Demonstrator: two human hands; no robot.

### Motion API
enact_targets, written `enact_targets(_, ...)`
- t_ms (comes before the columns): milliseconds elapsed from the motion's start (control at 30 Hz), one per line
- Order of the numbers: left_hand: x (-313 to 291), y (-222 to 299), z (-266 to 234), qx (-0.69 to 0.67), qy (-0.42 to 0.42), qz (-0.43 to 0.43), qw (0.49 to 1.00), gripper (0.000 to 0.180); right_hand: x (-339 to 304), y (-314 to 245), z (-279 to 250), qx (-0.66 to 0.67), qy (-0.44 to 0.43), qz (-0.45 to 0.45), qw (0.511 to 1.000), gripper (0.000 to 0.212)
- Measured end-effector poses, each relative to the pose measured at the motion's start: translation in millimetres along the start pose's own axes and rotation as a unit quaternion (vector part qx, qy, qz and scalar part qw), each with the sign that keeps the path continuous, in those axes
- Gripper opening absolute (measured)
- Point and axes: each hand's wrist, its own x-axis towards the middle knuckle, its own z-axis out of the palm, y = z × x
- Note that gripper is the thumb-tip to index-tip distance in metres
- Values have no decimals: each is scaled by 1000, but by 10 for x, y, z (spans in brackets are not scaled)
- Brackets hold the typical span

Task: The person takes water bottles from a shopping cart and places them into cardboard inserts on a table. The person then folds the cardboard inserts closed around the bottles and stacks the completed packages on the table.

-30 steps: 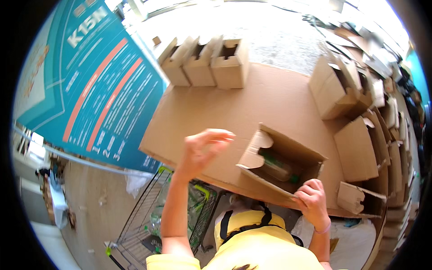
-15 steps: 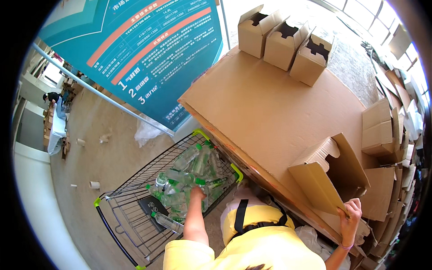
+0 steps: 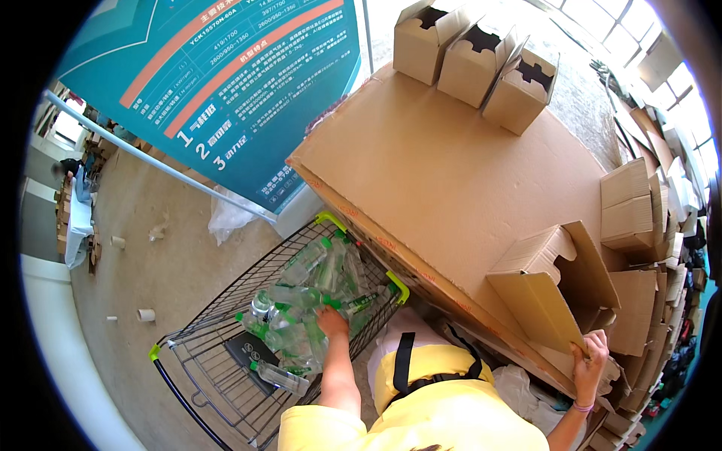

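Observation:
My left hand (image 3: 332,322) reaches into a black wire shopping cart (image 3: 197,331) with lime-green corners. Its fingers are closed at the neck of a clear plastic bottle (image 3: 316,342), partly hidden among the others. Several clear bottles with green caps (image 3: 299,296) lie piled in the cart, one bottle (image 3: 280,377) apart on the near side. To the right, my right hand (image 3: 592,353) pinches the flap edge of an open cardboard box (image 3: 530,297), which lies tilted on a big flat carton (image 3: 451,195). The inside of that box is mostly in shadow.
Three small open cardboard boxes (image 3: 474,66) stand on the carton's far edge. A teal banner (image 3: 226,98) rises behind the cart. More cardboard boxes (image 3: 630,207) are stacked at the right. Plastic sheeting (image 3: 229,218) lies on the floor; another person (image 3: 71,167) is far left.
The view has shifted slightly, so the banner and cart sit further left. My left hand stays among the bottles, and my right hand keeps hold of the box flap.

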Motion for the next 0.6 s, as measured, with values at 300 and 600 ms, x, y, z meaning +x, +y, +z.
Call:
enact_targets(300, -65, -91, -176, -102, -27, 129, 986, 51, -13, 19, 27, 10, 9, -2, 1000, 15)
enact_targets(600, -205, -199, -797, -147, -23, 236, 960, 44, -58, 43, 17, 21, 29, -37, 999, 13)
